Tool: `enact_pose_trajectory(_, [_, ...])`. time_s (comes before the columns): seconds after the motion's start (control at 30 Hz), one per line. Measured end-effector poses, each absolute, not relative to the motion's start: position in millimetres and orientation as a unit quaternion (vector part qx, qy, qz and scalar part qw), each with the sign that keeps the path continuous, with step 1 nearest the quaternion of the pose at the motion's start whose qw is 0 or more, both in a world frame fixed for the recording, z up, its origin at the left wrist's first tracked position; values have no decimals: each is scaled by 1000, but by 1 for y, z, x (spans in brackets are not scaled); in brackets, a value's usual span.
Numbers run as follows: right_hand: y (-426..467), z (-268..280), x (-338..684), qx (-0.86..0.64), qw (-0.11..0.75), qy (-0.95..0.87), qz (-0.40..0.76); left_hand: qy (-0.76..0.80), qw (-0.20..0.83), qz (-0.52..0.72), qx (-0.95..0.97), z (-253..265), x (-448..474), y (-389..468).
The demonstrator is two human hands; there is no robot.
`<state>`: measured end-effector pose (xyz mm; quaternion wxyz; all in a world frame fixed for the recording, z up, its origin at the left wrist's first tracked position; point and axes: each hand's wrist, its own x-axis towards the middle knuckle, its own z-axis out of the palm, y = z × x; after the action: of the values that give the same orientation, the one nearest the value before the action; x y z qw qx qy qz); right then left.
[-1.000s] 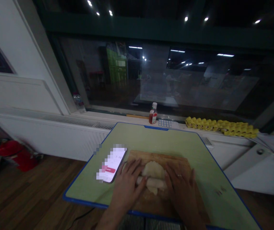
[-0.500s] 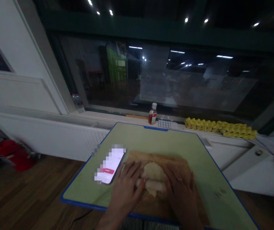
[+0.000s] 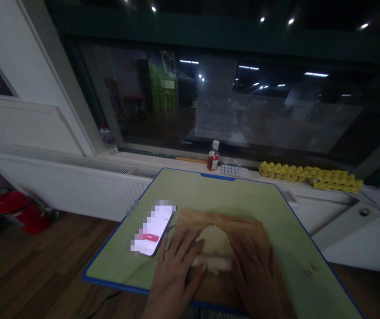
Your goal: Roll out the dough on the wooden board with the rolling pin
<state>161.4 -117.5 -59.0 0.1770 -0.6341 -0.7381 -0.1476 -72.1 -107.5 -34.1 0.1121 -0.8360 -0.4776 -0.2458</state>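
A pale rolling pin (image 3: 214, 262) lies across a flattened piece of dough (image 3: 213, 239) on a wooden cutting board (image 3: 223, 215). My left hand (image 3: 178, 261) rests over the pin's left end, fingers stretched forward and spread, with the thumb beside the pin. Over the right end lies my right hand (image 3: 254, 266), its fingers also extended and a ring on one of them. Both palms hide the ends of the pin. A small tongue of dough shows on the near side of the pin.
The board sits on a green folding table (image 3: 190, 190) with blue edging. Left of the board lies a lit phone (image 3: 153, 235). On the windowsill are a small bottle (image 3: 213, 156), a yellow egg carton (image 3: 309, 176) and a plastic bottle (image 3: 108, 139). A red object (image 3: 21, 210) stands on the floor.
Both hands and the rolling pin have come slightly nearer to me over the dough. More of the dough shows beyond the pin. The view has shifted a little.
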Motion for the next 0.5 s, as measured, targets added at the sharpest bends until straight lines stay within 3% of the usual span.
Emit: enact_pose_trajectory(0.5, [-86, -33, 139, -691, 169, -685, -153, -481, 34, -210, -850, -12, -31, -78])
